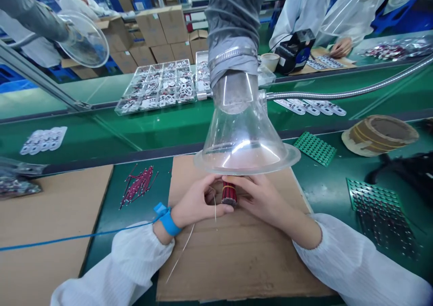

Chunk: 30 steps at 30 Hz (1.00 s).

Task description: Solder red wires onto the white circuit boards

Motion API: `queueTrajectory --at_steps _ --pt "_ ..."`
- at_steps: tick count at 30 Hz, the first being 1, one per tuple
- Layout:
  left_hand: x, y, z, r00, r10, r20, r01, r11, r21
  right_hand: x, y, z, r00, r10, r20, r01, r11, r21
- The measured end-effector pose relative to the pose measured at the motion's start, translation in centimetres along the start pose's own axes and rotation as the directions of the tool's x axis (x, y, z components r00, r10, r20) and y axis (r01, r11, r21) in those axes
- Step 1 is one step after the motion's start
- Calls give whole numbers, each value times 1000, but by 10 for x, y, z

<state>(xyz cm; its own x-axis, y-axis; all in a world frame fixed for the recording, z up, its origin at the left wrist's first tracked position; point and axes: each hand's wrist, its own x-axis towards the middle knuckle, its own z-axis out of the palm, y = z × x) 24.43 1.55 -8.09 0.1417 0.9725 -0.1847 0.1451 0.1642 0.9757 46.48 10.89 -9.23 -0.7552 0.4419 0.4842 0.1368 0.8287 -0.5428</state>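
A bundle of red and black wires (229, 193), bound by a tan rubber band, is held between both hands over a cardboard sheet (257, 261). Its cut ends point toward me. My left hand (199, 200), with a blue wrist strap (169, 221), grips the bundle from the left, thumb near its lower end. A thin strand of solder wire (215, 206) hangs by that hand. My right hand (260, 197) closes on the bundle from the right, its fingers over the top. The clear extraction hood (246, 139) hangs just above and hides the background behind the hands.
Loose red wires (140, 186) lie left of the cardboard. On the right are a green circuit panel (315, 148), a wired panel (382, 211) and a taped round container (379, 135). A compartment tray (158, 87) stands beyond the conveyor; a co-worker's hand (341, 48) is across it.
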Motion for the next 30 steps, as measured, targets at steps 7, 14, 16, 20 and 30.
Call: queueTrajectory --at_steps 7,14,16,20,30 --pt "2 -1 0 999 -5 31 8 997 -73 -1 0 5 1000 -13 -26 12 999 -45" --pt "0 6 3 999 24 49 -15 985 -174 4 -6 0 989 -128 -67 119 984 -131" --pt "-1 7 3 1000 11 28 -6 988 -155 5 -7 -1 988 -136 -71 125 982 -142" --pt "-1 7 3 1000 0 19 2 994 -106 4 -8 0 990 -128 -57 120 984 -134" --pt "0 6 3 995 103 16 -101 989 -107 9 -11 -4 979 -203 -2 202 975 -89"
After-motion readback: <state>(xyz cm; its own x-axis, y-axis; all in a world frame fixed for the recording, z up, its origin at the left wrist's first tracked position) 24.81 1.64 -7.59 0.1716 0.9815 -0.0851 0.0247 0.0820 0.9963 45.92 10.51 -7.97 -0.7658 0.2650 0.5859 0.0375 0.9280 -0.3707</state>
